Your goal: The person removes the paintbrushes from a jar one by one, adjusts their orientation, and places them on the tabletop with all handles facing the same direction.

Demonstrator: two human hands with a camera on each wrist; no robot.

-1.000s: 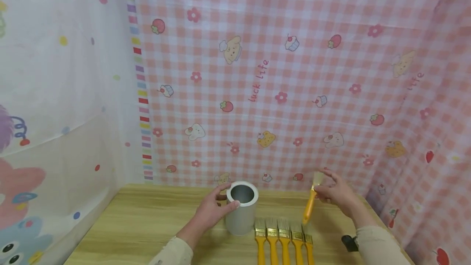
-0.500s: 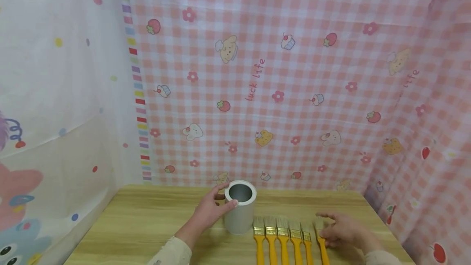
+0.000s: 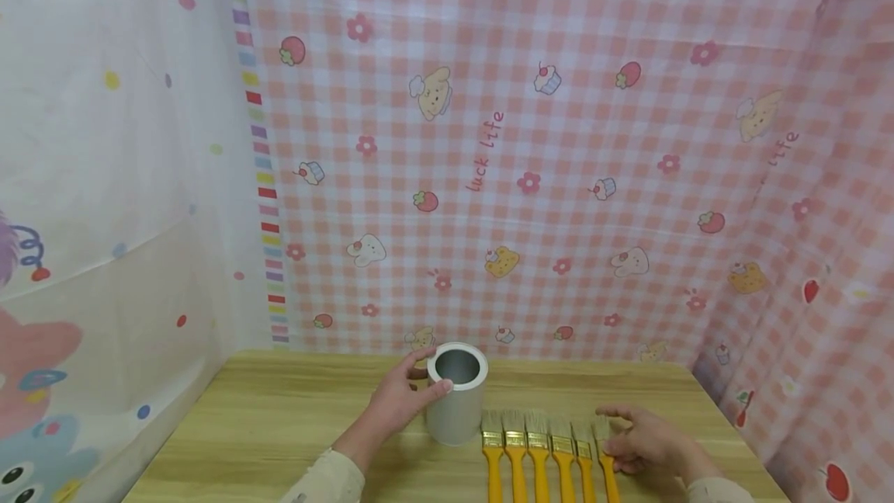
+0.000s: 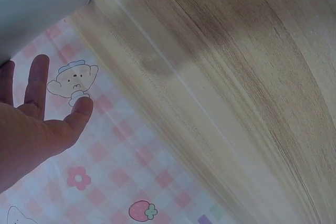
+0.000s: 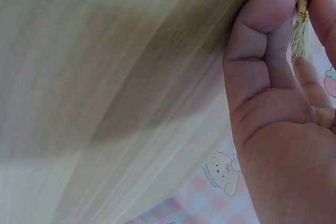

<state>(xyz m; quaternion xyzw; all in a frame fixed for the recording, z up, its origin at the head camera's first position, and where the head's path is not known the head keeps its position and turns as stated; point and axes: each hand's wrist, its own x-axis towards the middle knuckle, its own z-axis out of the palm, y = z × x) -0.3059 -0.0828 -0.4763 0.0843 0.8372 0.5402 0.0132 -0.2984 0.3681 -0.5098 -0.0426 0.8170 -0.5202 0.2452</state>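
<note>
A grey-white metal can [image 3: 454, 414] stands upright on the table, its round mouth uncovered. My left hand [image 3: 401, 394] holds its rim from the left, thumb at the front and a finger behind; in the left wrist view other fingers [image 4: 37, 85] hang beside the can [image 4: 42, 9]. Right of the can, several paintbrushes [image 3: 515, 441] with yellow handles and pale bristles lie side by side, bristles pointing away from me. At the row's right end, my right hand [image 3: 646, 445] pinches another paintbrush [image 3: 610, 480] near its ferrule; the right wrist view shows its bristles [image 5: 300, 40] past the fingers.
The wood-grain table [image 3: 279, 425] runs back to a pink checked curtain [image 3: 489, 138]. A white printed curtain [image 3: 126, 177] hangs on the left, and more pink cloth [image 3: 831, 254] on the right.
My right hand has come down and toward me with the paintbrush, which now lies along the row's right end and has shifted slightly left. The left hand has stayed on the can.
</note>
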